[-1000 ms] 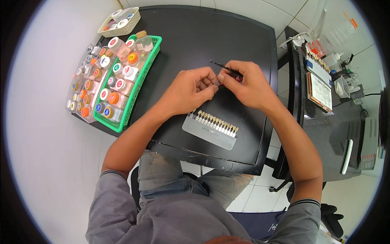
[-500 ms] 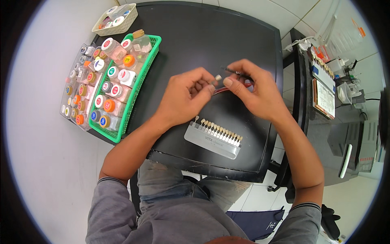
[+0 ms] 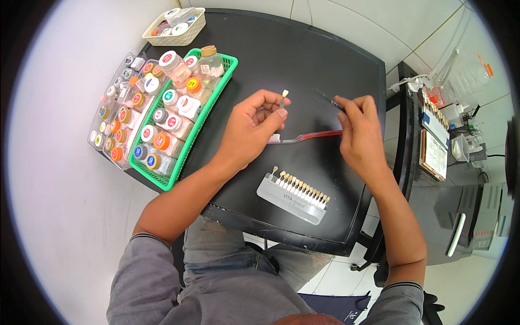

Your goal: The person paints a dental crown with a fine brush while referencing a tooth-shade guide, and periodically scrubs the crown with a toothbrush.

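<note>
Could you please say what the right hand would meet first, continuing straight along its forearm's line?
The right hand would probably meet the tiled wall beyond the black tabletop; depth is unclear.

From my head, the wide camera looks down across the near edge of the black table [image 3: 287, 54].

Bright light; left wall [image 3: 59, 173] nearly washed out. Soft sheen on table [image 3: 292, 59]. Fisheye bends edges, corners black. Dark tool [image 3: 331, 102] blurred at tip.

Cream-tipped shade tab [image 3: 285, 93] between left fingers [image 3: 266, 98]
</note>
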A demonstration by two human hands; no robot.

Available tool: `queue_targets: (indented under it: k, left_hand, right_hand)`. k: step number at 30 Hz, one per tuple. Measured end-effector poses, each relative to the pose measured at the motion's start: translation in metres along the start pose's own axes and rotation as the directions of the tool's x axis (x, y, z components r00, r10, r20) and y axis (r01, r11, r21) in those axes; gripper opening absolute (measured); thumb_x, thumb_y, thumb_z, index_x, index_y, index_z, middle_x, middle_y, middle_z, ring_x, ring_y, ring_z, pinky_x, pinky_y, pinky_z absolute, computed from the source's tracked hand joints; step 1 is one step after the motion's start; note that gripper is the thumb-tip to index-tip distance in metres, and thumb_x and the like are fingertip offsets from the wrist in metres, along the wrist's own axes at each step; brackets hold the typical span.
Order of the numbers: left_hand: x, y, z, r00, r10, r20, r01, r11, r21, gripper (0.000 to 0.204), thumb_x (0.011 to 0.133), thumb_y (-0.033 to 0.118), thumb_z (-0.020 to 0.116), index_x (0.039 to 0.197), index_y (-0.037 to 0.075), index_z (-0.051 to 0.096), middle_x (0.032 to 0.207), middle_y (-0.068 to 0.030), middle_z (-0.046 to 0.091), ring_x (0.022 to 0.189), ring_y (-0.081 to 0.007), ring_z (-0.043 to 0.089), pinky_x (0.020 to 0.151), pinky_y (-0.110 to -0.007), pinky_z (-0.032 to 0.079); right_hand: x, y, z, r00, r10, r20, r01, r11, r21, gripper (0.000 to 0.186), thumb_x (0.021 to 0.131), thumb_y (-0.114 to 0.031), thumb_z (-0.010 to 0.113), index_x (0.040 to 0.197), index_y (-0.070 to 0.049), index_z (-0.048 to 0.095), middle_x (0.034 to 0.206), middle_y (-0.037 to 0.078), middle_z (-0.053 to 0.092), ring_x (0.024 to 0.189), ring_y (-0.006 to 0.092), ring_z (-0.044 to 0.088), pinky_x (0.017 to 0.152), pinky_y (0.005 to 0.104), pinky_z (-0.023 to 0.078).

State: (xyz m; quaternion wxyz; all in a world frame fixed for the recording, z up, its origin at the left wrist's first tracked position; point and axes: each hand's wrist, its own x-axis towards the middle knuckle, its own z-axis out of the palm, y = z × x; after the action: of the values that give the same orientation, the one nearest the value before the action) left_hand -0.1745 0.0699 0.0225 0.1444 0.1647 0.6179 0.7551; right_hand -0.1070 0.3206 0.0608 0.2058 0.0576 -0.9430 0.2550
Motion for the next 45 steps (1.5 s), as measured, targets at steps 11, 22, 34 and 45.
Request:
queue_targets:
  k: [11,22,34,45]
  left_hand:
    - [-0.002,0.006,0.0,0.993,-0.113,0.042,0.113,0.994,0.006,0.018,0.11,0.011,0.073,0.123,-0.001,0.074,0.092,0.0017,0.067,0.081,-0.0044,0.06,0.072,-0.022,0.048]
    - [-0.007,0.009,0.005,0.973,-0.176,0.151,0.154,0.977,0.149,0.015,0.108,0.012,0.074,0.118,0.0,0.077,0.094,0.0016,0.069,0.076,-0.003,0.057,0.069,-0.022,0.046]
    - [-0.008,0.007,0.006,0.961,-0.187,0.203,0.162,0.978,0.134,0.013,0.108,0.009,0.074,0.117,-0.001,0.076,0.093,0.0035,0.069,0.076,-0.0012,0.056,0.067,-0.02,0.042]
    - [-0.008,0.003,0.005,0.96,-0.157,0.232,0.126,0.981,0.144,0.012,0.11,0.008,0.072,0.117,-0.001,0.074,0.098,0.0026,0.071,0.08,0.0002,0.058,0.069,-0.02,0.044]
  right_hand:
    - [0.01,-0.005,-0.016,0.944,-0.205,-0.259,0.242,0.963,0.12,0.012,0.105,-0.006,0.078,0.109,0.005,0.074,0.101,0.013,0.064,0.081,0.0259,0.061,0.074,0.0371,0.052]
    - [-0.009,-0.021,-0.012,0.966,-0.045,-0.256,0.173,0.845,0.505,0.019,0.111,-0.015,0.074,0.108,0.003,0.077,0.097,0.012,0.079,0.078,0.019,0.079,0.068,0.0283,0.058]
    - [-0.007,-0.03,-0.006,0.95,-0.13,-0.283,0.222,0.919,0.325,0.011,0.102,-0.011,0.083,0.103,0.0,0.079,0.093,0.012,0.08,0.069,0.0216,0.074,0.062,0.0331,0.055]
    - [-0.005,-0.033,-0.01,0.936,-0.143,-0.32,0.254,0.907,0.336,0.009,0.102,-0.008,0.082,0.097,0.0,0.08,0.093,0.01,0.081,0.066,0.0235,0.072,0.059,0.0338,0.054]
